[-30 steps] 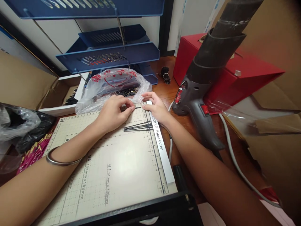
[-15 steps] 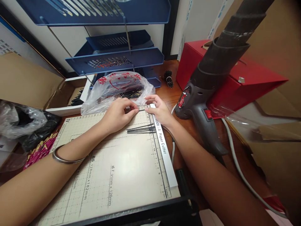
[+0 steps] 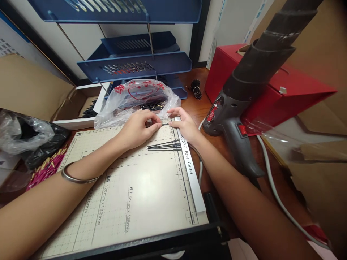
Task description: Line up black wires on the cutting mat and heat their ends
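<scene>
A cream-coloured paper cutter [image 3: 151,202] with printed grid lines lies in front of me. My left hand [image 3: 141,128] is over its far edge, thumb and index finger pinched on a thin black tube [image 3: 165,124]. The tube points right, towards the ruler side. My right hand [image 3: 187,126] rests at the far end of the white guard strip [image 3: 193,177]. Its thumb tip is by the tube's right end, and its index finger stretches out apart from the thumb. Several black tubes [image 3: 164,146] lie side by side on the board nearer me, their right ends at the guard.
Behind the cutter sit a clear plastic bag [image 3: 108,112] of black pieces and a blue tiered rack [image 3: 135,63]. A heat gun [image 3: 235,119] stands right, before a red box [image 3: 222,65]. A banded black bundle [image 3: 195,89] lies behind. Magenta pieces [image 3: 47,168] lie left.
The left fingertips have shifted slightly right along the tube. The right thumb has moved slightly right. The whole view has shifted a little; the row of tubes is unchanged.
</scene>
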The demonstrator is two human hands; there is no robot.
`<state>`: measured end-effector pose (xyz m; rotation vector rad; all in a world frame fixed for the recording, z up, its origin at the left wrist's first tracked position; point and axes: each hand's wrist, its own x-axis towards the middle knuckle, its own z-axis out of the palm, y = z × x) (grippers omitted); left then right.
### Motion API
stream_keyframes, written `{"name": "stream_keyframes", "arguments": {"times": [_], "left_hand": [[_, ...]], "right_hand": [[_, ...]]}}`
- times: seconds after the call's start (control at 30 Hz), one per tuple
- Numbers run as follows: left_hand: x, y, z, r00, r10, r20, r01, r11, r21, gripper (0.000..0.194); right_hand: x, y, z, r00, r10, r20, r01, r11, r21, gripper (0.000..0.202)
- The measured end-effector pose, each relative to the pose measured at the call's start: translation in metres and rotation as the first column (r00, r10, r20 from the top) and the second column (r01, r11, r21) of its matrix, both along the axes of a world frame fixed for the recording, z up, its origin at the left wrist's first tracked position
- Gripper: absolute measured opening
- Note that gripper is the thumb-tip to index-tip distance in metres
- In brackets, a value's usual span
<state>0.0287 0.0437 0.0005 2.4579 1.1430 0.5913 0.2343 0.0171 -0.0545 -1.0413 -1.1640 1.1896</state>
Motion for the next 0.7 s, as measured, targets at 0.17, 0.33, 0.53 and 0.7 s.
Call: {"name": "stream_keyframes", "arguments": {"times": [0.17,0.33,0.53,0.7], "left_hand": [[0.0009,-0.0001,0.0011,1.0,0.012,0.012,-0.012,1.0,-0.008,0.029],[0.0011,-0.0011,0.0006,0.998,0.032,0.045,-0.03,0.999,-0.044,0.029],[0.0013,-0.0014,0.0031,0.999,0.022,0.039,-0.021,0.999,-0.045,0.03],[0.0016,-0.0023,0.0044,0.999,0.022,0.036,-0.02,0.999,-0.039,0.029]], "right_hand": [[0.0006,-0.0015,0.005,1.0,0.027,-0.005,-0.027,0.999,-0.026,0.04],[0.0015,-0.0033,0.0061,0.999,0.048,-0.011,-0.048,0.999,0.0,0.045],[0.0014,-0.0031,0.0068,0.998,0.059,-0.001,-0.059,0.998,0.018,0.045],[0.0022,-0.0034,0.008,0.998,0.063,0.027,-0.064,0.998,0.027,0.044]]}}
